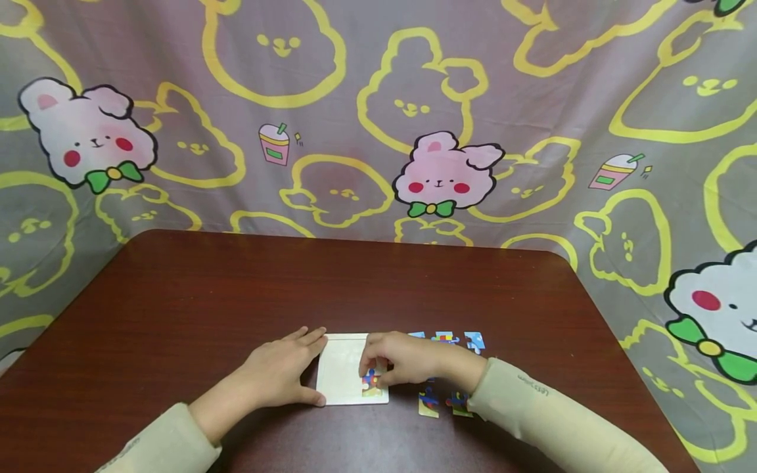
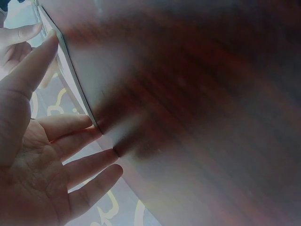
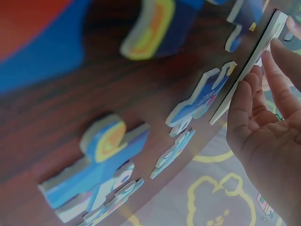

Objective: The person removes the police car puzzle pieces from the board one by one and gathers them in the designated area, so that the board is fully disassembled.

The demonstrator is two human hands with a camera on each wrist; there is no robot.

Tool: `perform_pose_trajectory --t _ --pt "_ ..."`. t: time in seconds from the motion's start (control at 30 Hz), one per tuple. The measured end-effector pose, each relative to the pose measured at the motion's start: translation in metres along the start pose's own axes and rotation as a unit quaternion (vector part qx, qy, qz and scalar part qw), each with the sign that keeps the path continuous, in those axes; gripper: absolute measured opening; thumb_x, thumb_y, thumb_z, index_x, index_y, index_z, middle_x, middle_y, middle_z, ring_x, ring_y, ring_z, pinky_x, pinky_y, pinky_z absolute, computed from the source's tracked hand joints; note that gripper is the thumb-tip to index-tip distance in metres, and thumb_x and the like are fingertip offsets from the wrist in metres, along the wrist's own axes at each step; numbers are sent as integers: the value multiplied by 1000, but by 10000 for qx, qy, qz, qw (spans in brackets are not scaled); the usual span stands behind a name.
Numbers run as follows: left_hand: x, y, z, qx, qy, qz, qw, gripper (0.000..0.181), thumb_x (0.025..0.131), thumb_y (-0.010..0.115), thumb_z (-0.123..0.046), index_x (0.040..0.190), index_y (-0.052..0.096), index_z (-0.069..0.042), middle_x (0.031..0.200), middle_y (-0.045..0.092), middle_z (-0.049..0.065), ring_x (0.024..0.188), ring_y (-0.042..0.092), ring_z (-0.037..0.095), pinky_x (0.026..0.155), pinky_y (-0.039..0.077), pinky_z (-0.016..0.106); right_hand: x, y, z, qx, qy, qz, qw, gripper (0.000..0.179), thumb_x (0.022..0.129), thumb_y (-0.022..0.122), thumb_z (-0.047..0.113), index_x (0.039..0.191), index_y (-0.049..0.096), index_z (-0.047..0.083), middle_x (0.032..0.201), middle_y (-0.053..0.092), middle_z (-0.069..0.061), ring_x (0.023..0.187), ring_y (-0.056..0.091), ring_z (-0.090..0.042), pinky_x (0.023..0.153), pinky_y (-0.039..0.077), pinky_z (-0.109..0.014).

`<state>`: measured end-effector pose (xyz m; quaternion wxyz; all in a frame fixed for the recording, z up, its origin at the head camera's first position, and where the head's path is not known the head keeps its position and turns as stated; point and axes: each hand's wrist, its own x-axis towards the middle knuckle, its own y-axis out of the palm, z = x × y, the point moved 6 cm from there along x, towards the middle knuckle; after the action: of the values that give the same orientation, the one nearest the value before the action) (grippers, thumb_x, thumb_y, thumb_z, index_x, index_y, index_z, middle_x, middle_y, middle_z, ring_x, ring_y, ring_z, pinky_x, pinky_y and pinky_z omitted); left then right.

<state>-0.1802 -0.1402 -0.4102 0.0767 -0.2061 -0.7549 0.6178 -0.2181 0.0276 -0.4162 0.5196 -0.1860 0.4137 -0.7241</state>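
Observation:
A shallow white puzzle board (image 1: 340,371) lies on the table, its raised edge showing in the left wrist view. At its lower right corner sits a colourful jigsaw piece (image 1: 372,387) with blue, red and yellow print. My right hand (image 1: 405,358) reaches over the board's right side, thumb and curled fingers pinching at this piece and partly covering it. My left hand (image 1: 280,373) is spread along the board's left edge, with the thumb near the bottom corner and the fingertips near the top one. In the left wrist view its fingers (image 2: 77,172) look mostly straight.
Several loose jigsaw pieces lie right of the board, among them a corner piece (image 1: 474,340), a top piece (image 1: 446,337) and a lower piece (image 1: 428,403). My right forearm overlaps some of them. The brown table (image 1: 331,282) meets a patterned curtain (image 1: 343,131) behind.

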Motion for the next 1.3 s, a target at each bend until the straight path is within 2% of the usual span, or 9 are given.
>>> perform_pose_trajectory --t 0.43,0.63,0.83,1.03,1.3 --pt "-1 -2 0 -56 -16 5 10000 98 67 85 -57 142 52 -4 154 46 11 140 45 40 98 48 62 3 1 2 -223 -12 34 9997 21 87 75 5 105 69 15 100 59 4 83 54 -3 77 46 -14" --pt "0 -1 -2 -105 -10 49 9999 98 67 85 -57 143 52 -4 155 45 11 141 44 40 99 48 60 0 0 0 40 66 90 9999 22 86 75 4 104 68 14 100 60 2 78 53 -3 74 47 -15" --pt "-1 1 -1 -85 -94 84 9999 99 67 85 -58 143 52 -5 155 46 10 142 43 39 99 47 60 1 -1 3 288 -22 165 9994 20 88 71 2 105 68 12 101 63 1 75 53 3 72 48 -15" --pt "-1 2 -3 -107 -32 59 9999 98 67 85 -57 143 53 -4 154 46 10 141 44 39 99 48 61 -2 1 3 626 83 237 9977 16 91 68 1 103 67 12 90 66 3 67 51 4 65 46 -14" --pt "1 0 -1 -26 -72 27 10000 98 66 86 -57 142 53 -5 154 47 9 141 45 39 100 47 60 1 -2 5 732 76 244 9970 16 90 69 0 102 67 10 89 71 -1 73 53 5 71 49 -14"
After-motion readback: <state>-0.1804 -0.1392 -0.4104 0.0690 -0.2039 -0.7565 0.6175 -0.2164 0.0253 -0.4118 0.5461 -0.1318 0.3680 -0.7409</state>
